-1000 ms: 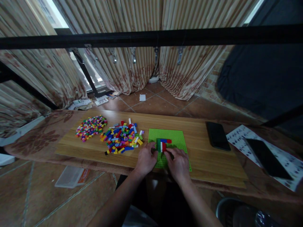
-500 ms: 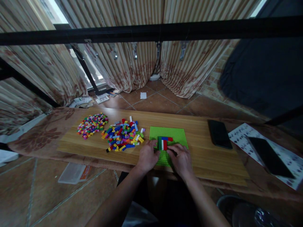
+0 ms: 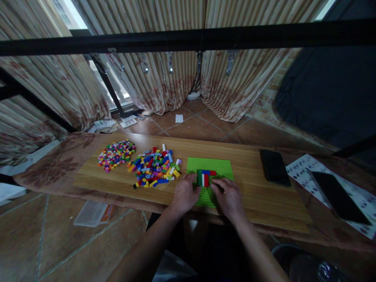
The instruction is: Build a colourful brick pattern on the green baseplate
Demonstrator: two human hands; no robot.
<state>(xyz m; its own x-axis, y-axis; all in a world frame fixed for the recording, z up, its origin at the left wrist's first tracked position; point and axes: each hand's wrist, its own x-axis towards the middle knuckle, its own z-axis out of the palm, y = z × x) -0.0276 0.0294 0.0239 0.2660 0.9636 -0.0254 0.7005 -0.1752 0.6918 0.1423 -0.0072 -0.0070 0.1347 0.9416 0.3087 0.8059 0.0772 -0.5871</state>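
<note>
A green studded baseplate (image 3: 225, 164) lies on the wooden board between my hands. On it sits a small group of joined toy bricks (image 3: 205, 179), with green, white and red strips side by side and a blue and a red brick along the far edge. My left hand (image 3: 185, 194) rests at the near left of the group, fingers curved and thumb apart from the forefinger. At the right, my right hand (image 3: 229, 196) is half curled over the baseplate, its fingertips slightly apart from the red strip. No loose brick shows in either hand.
A pile of mixed bricks (image 3: 154, 166) lies left of the baseplate, and a heap of smaller pieces (image 3: 116, 154) farther left. To the right are a black phone (image 3: 274, 167), a printed sheet (image 3: 304, 166) and another dark device (image 3: 339, 196). A black bar (image 3: 182, 40) crosses beyond the board.
My right hand's fingertips have drawn back a little to the right from the red strip. My left hand stays beside the bricks. The whole view has shifted slightly.
</note>
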